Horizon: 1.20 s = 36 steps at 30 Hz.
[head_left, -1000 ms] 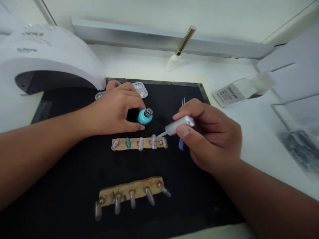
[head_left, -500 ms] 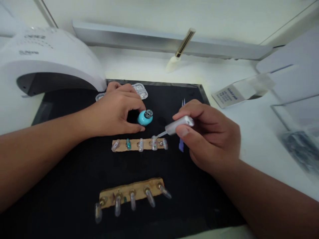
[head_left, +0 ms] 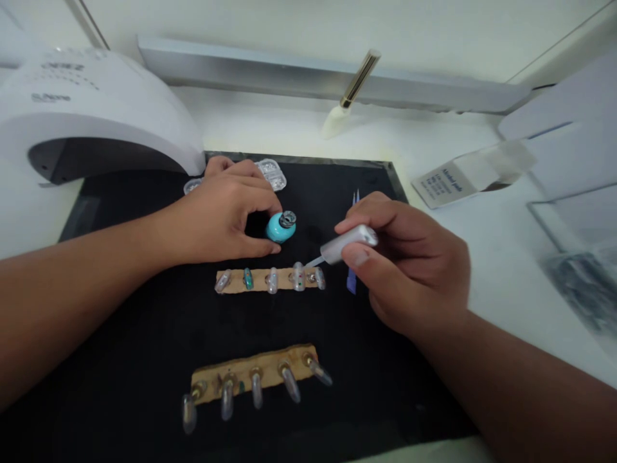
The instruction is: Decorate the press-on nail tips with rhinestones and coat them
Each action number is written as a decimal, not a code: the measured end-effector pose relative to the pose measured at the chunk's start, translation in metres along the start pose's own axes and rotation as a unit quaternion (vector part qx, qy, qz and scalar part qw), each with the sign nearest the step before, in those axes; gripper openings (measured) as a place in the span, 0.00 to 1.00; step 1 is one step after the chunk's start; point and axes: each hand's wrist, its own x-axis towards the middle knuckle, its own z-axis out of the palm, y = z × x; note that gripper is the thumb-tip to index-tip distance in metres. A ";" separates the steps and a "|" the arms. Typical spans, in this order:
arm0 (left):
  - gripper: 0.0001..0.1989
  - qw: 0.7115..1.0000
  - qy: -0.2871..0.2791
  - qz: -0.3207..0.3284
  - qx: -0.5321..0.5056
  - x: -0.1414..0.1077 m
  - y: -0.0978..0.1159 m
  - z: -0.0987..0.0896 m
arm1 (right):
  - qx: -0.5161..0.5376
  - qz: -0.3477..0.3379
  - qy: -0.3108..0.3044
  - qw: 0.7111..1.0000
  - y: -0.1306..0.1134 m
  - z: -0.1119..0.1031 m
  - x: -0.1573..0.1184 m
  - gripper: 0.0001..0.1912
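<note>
My left hand (head_left: 236, 209) is curled round a turquoise nail polish bottle (head_left: 280, 227), thumb and fingers at its sides; its dark neck is uncapped. My right hand (head_left: 405, 257) pinches the silver-white cap of a nail polish brush (head_left: 344, 245). The brush's thin tip points down-left, close beside a clear press-on nail with coloured gems (head_left: 299, 278); whether they touch I cannot tell. That nail is one of several decorated nails on a cardboard strip (head_left: 260, 278). Nearer to me lies a second cardboard strip (head_left: 270, 368) with several clear, long nails on stands.
A white nail lamp (head_left: 106, 96) stands at the left. Behind my left hand is a clear case of small gems (head_left: 274, 175). Purple tweezers (head_left: 351, 281) lie by my right hand on the black mat (head_left: 144, 334). A gold-capped bottle (head_left: 336, 121) and an alcohol pad box (head_left: 448, 183) stand behind.
The brush tip has shifted slightly right, from over the gemmed nail to its upper right edge. My left hand and the bottle have stayed in place.
</note>
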 end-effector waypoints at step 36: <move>0.13 1.000 -0.005 -0.009 -0.013 0.000 0.001 -0.002 | 0.155 0.176 0.030 0.972 0.002 0.011 0.008 0.04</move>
